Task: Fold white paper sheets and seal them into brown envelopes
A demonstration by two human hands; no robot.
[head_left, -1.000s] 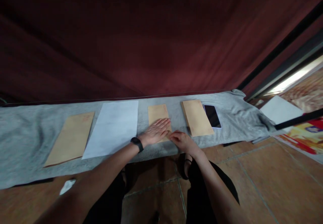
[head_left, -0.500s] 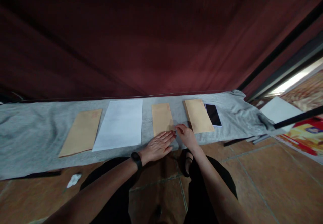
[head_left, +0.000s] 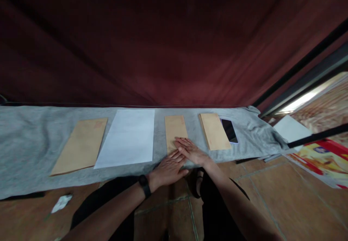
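Observation:
A narrow brown envelope point(head_left: 175, 128) lies on a grey cloth point(head_left: 27, 132) spread over a low ledge. My right hand point(head_left: 191, 151) lies flat and open on the envelope's near end, fingers stretched to the left. My left hand point(head_left: 168, 167), with a black band on its wrist, rests open at the cloth's near edge just below the envelope, its fingertips under my right hand. To the left lie a white sheet of paper point(head_left: 127, 137) and another brown envelope point(head_left: 81, 145). To the right lies a stack of brown envelopes point(head_left: 214, 136).
A dark phone point(head_left: 230, 130) lies beside the right stack. A dark red curtain point(head_left: 163, 41) hangs behind the ledge. White paper point(head_left: 290, 128) and a colourful poster point(head_left: 323, 159) lie at the right. A crumpled white scrap point(head_left: 62, 203) sits on the tiled floor.
My left hand slid from on top of the middle envelope back to the cloth's near edge. My right hand moved onto the envelope's near end and flattened.

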